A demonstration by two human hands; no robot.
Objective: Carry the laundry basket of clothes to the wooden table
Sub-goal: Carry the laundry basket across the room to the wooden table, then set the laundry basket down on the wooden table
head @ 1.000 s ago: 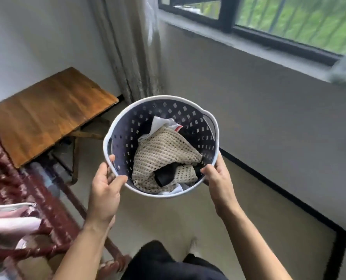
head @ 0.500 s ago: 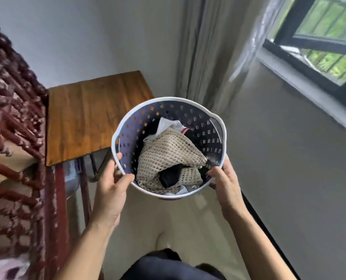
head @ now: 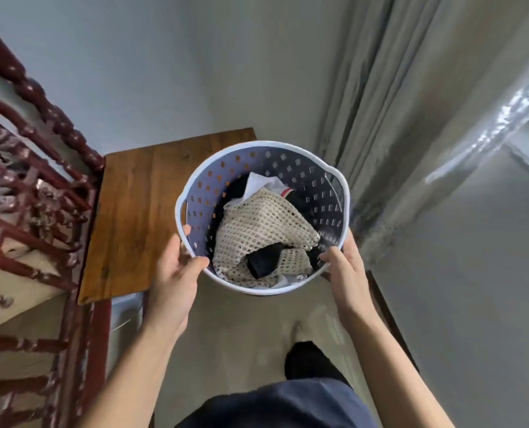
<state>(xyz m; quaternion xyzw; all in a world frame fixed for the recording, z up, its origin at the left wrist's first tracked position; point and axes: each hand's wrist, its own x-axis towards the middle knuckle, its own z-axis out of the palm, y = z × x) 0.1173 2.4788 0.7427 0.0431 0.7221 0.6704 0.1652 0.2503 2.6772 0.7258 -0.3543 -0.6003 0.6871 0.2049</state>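
A round perforated laundry basket with a white rim and purple inside is held up in the air in front of me. Inside lie a beige knitted garment, a white cloth and dark clothes. My left hand grips the near left rim, thumb inside. On the near right rim my right hand holds it the same way. The wooden table stands just ahead and to the left, and the basket's left side overlaps its right edge in view.
A dark red carved wooden frame runs along the left beside the table. Grey curtains hang at the right, with a grey wall below. The floor under me is pale, and my dark foot shows on it.
I have turned left and stepped closer: the table has moved from the far left to directly ahead under the basket's left side. The window has left the view. Both hands keep their grip.
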